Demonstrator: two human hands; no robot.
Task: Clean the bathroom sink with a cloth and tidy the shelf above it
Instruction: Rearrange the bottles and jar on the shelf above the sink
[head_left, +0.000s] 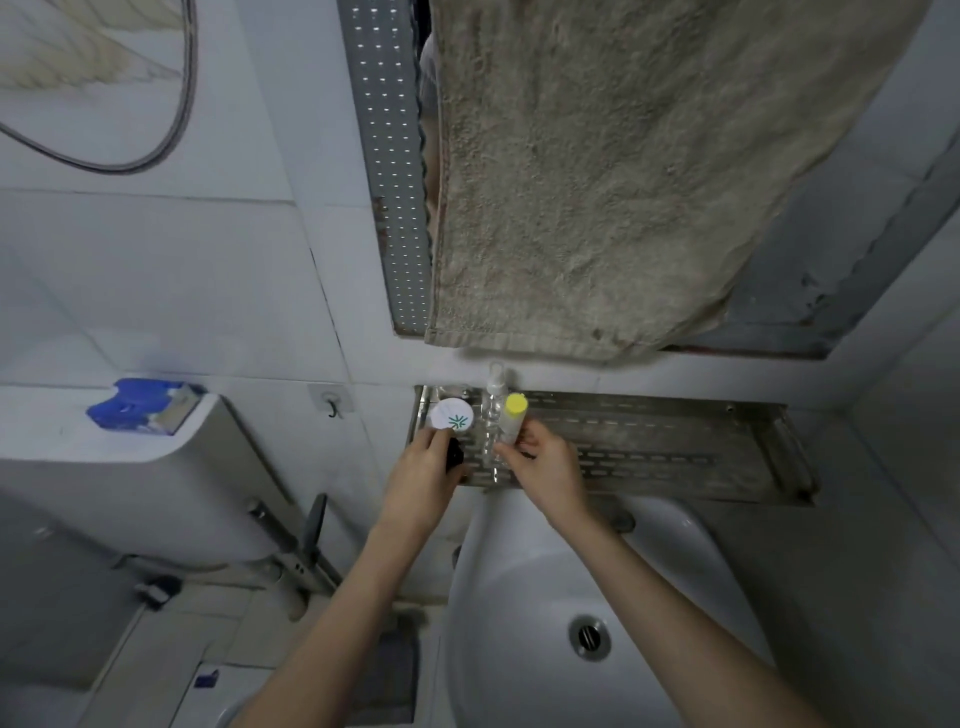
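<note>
Head view, shelf: the metal shelf (675, 447) runs across the wall just above the sink (519, 597); its things are bunched at the left end and the rest of the tray is bare.
Head view, left hand: the left hand (421, 483) is at the shelf's left front corner, its fingers (434, 441) touching the white round lid (453, 415); something small and dark (455, 457) sits against the palm, and I cannot tell what it is or whether it is gripped.
Head view, right hand: the right hand (545, 467) has its fingers (511, 449) closed narrow around the lower part of the yellow-capped tube (514, 423).
Head view, key relation: the tube's long axis points away from the person toward the wall, cap end far, and it lies touching or just beside the clear bottle (493, 415) on its left; the right hand is the nearer one.
Head view, judgement: the tidying step seems under way; setting the tube down probably calls for keeping clear of the clear bottle.
Head view, cloth: the only cloth in view is a beige towel (623, 182) hanging above the shelf, in neither hand.
</note>
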